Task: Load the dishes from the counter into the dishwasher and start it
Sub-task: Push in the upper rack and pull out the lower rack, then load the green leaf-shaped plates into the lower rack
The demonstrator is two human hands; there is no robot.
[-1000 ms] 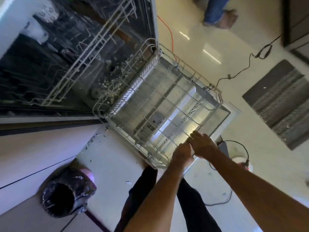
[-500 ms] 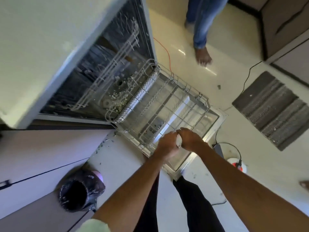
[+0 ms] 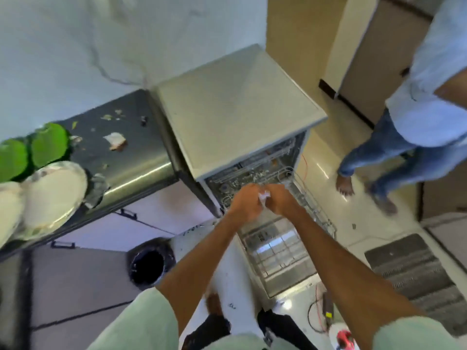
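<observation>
1. Far left, two green plates (image 3: 48,145) lie side by side on the steel counter (image 3: 141,160). The steel plates (image 3: 54,195) sit just in front of them at the counter's near edge. All the dishes I can see are on the counter, well apart from the machine.
2. Food scraps are strewn over the counter, and a piece of bread (image 3: 116,142) lies near its middle.
3. A bin with a black liner (image 3: 149,263) stands on the floor below the counter, just left of my left forearm.
4. The dishwasher (image 3: 235,109) stands against the counter's right end. Its door (image 3: 285,289) is dropped open toward me and the lower rack (image 3: 321,218) is drawn out over it.
5. My left hand (image 3: 246,203) is above the open front of the machine, fingers curled in, knuckles close to my right hand.
6. Between the two hands is a small white crumpled scrap (image 3: 264,196), pinched by both. It is too blurred for me to tell what it is.
7. My right hand (image 3: 281,202) has its fingers curled narrowly onto that same scrap.
8. Another person (image 3: 424,102), in jeans and a pale shirt, stands on the floor to the right with one bare foot (image 3: 345,186) near the rack.
9. A ribbed grey mat (image 3: 414,276) lies at the lower right.
</observation>
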